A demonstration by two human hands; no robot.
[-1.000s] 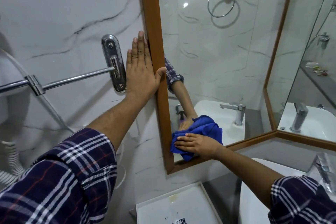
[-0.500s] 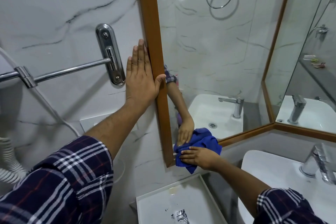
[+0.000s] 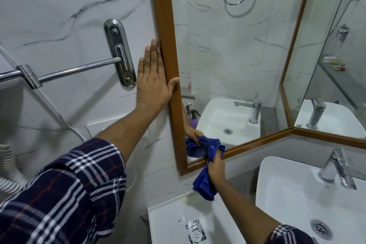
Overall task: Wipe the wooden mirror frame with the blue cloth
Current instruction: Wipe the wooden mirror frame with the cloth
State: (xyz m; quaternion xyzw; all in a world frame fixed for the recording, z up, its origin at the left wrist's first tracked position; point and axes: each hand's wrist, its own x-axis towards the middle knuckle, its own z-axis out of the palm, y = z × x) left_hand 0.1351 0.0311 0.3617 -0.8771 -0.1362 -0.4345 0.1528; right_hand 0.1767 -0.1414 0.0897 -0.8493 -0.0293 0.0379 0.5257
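The wooden mirror frame point(image 3: 165, 31) runs up the marble wall and along the mirror's bottom edge. My left hand point(image 3: 153, 80) lies flat on the wall beside the frame's left upright, fingers spread, thumb hooked over the wood. My right hand point(image 3: 215, 166) grips the bunched blue cloth point(image 3: 205, 183) against the frame's bottom rail near the lower left corner. Most of the cloth hangs below my fist. The mirror reflects the hand and the cloth.
A chrome towel bar point(image 3: 65, 72) with its wall plate sits left of my left hand. A white basin point(image 3: 277, 184) with a chrome tap point(image 3: 336, 168) stands at the lower right. A white cistern lid point(image 3: 170, 222) lies below the mirror. A coiled hose point(image 3: 8, 170) hangs at far left.
My right hand has slid down from the glass onto the bottom rail and bunched the cloth into a fist, so it now hangs down. The left hand stays on the frame's left upright.
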